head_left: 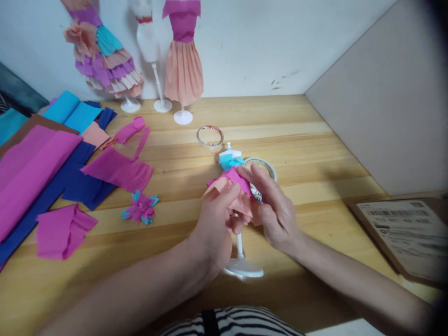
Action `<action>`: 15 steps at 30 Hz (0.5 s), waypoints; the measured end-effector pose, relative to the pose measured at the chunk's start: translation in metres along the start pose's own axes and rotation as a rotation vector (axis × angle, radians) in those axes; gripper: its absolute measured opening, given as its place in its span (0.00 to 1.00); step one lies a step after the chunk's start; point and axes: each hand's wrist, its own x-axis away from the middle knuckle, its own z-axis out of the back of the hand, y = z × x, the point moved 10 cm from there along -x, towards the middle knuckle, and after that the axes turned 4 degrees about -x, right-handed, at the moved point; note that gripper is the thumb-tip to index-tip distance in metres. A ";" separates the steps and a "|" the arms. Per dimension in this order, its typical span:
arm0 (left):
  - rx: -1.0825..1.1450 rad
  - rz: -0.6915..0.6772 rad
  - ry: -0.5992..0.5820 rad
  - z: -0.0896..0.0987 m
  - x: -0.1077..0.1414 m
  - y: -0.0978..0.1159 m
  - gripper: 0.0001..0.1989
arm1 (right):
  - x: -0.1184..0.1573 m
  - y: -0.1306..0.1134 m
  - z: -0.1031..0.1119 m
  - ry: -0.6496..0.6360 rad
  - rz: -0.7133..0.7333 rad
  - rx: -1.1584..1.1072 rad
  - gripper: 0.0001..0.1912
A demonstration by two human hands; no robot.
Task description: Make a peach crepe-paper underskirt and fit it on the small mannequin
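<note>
Left hand (215,228) and right hand (278,217) apparently pinch the pink-and-peach paper skirt (241,203) on the white plastic dress form (240,245), standing on the wooden table (315,154); keep pressure light and even.

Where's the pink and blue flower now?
In the head view, the flower lies at left on the table, between a magenta scrap and the left hand.
</note>
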 end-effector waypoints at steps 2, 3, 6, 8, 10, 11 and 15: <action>-0.025 0.002 -0.029 -0.006 0.000 -0.003 0.09 | 0.003 0.002 0.006 0.042 -0.019 -0.038 0.29; -0.042 0.001 -0.049 -0.009 0.001 -0.005 0.09 | 0.005 0.003 0.009 0.059 -0.026 -0.052 0.29; -0.075 -0.018 -0.134 -0.020 0.003 -0.008 0.09 | 0.008 0.006 0.014 0.059 -0.050 -0.088 0.28; -0.077 -0.032 -0.170 -0.025 0.004 -0.009 0.08 | 0.010 0.009 0.015 0.050 -0.069 -0.114 0.27; -0.080 -0.038 -0.181 -0.026 0.005 -0.011 0.08 | 0.011 0.011 0.019 0.072 -0.077 -0.125 0.27; -0.084 -0.040 -0.187 -0.027 0.005 -0.012 0.09 | 0.012 0.011 0.022 0.088 -0.076 -0.124 0.27; -0.071 -0.029 -0.193 -0.028 0.003 -0.018 0.10 | 0.016 0.013 0.023 0.096 -0.088 -0.131 0.26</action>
